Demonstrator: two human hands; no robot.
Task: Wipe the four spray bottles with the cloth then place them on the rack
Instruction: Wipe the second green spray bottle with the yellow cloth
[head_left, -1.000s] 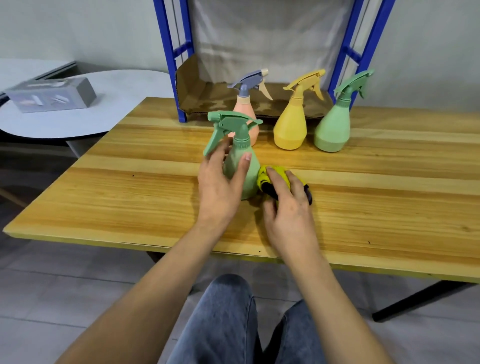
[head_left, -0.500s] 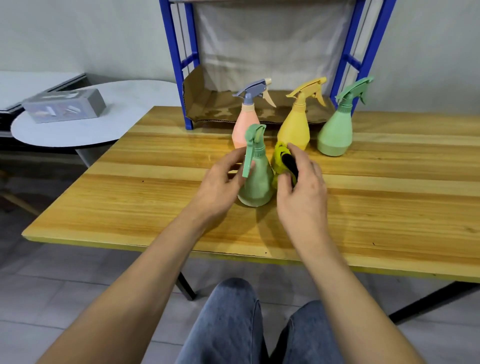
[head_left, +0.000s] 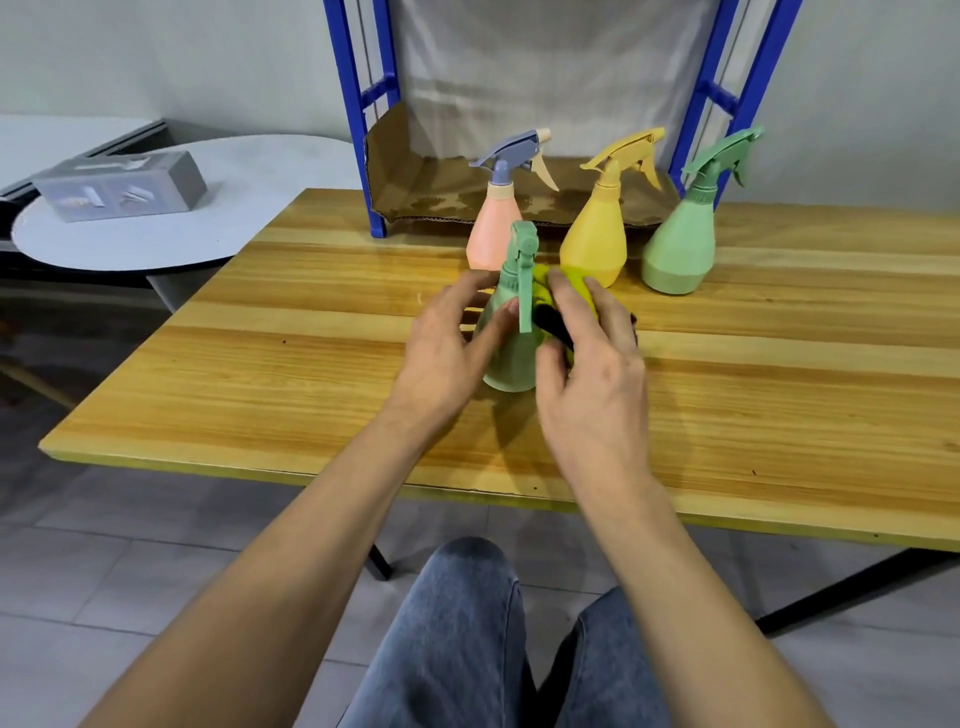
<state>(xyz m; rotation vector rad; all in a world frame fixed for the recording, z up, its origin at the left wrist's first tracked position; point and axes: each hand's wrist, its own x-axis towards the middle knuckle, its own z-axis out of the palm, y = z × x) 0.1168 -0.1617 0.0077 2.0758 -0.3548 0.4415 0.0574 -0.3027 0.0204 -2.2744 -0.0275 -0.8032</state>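
Observation:
A green spray bottle (head_left: 511, 358) stands upright on the wooden table (head_left: 291, 358), its trigger pointing toward me. My left hand (head_left: 447, 343) grips its left side. My right hand (head_left: 592, 364) holds a yellow cloth with black trim (head_left: 569, 288) pressed against the bottle's right side and neck. Behind stand a pink bottle with a grey-blue sprayer (head_left: 496, 228), a yellow bottle (head_left: 597, 239) and a second green bottle (head_left: 680, 244). The blue metal rack (head_left: 358, 104) rises at the table's back, its lowest shelf lined with brown cardboard (head_left: 415, 187).
A round white side table (head_left: 171, 228) with a grey box (head_left: 122, 184) on it stands to the left. My knees in blue jeans (head_left: 467, 623) are below the table's front edge. Grey tiled floor lies around.
The cloth came off the table and rose with my right hand to the bottle's neck. The bottle was turned so its trigger points toward me.

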